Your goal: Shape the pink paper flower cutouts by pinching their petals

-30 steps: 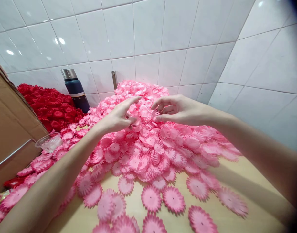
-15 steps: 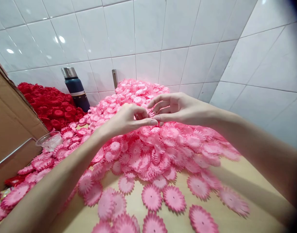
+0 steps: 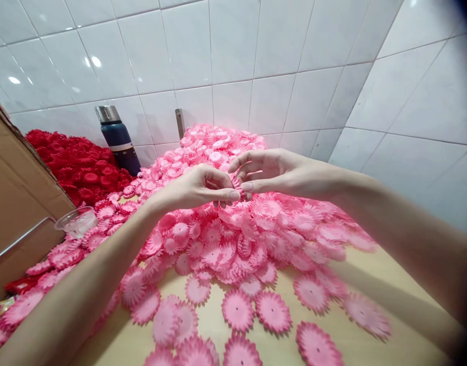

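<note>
A big heap of pink fabric flower petals (image 3: 233, 223) covers the wooden table (image 3: 370, 335). Above the heap my left hand (image 3: 197, 189) and my right hand (image 3: 271, 172) meet fingertip to fingertip. Both pinch a small pink petal piece (image 3: 236, 183) between thumb and fingers. My left hand's fingers are curled closed around it. My right hand's other fingers are bent and slightly apart above the pinch.
A pile of red petals (image 3: 79, 168) lies at the back left beside a dark blue flask (image 3: 119, 140) with a steel cap. A cardboard box (image 3: 16, 198) stands at the left, with a clear plastic cup (image 3: 75, 221) next to it. White tiled walls close the corner.
My left hand went from reaching open over the heap to pinching a petal and bringing it to my right hand's fingertips. Both hands lifted slightly off the pile.
</note>
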`<action>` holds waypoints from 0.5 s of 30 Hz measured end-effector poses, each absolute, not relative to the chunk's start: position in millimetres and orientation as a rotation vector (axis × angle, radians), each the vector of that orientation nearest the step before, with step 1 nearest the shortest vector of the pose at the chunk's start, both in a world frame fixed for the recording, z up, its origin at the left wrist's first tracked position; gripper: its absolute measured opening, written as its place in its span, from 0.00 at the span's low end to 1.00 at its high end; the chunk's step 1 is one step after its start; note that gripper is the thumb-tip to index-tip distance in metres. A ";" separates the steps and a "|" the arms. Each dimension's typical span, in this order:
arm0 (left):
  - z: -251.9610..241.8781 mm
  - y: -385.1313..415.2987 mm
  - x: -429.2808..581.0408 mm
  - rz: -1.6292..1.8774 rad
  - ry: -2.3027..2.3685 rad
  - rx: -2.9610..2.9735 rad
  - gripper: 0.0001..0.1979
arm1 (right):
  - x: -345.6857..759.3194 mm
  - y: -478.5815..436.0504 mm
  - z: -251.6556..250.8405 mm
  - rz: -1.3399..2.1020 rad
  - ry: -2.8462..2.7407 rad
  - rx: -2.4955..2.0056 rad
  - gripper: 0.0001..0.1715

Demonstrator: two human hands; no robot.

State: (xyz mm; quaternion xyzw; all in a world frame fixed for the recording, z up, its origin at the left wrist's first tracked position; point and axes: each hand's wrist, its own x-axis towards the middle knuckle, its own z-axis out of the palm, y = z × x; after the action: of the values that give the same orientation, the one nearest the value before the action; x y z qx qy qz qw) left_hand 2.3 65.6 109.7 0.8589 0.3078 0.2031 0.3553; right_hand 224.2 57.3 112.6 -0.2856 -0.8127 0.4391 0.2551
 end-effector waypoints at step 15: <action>112.6 64.8 0.3 0.476 0.670 2.112 0.13 | 223.8 58.8 110.4 1.265 -2.208 -0.696 0.24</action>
State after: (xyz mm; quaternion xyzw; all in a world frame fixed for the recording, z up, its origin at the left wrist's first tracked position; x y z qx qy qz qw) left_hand 0.3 64.8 112.6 0.8440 0.2680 0.1902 0.4238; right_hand 223.8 58.8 110.4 -0.2553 -0.8106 0.4645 0.2489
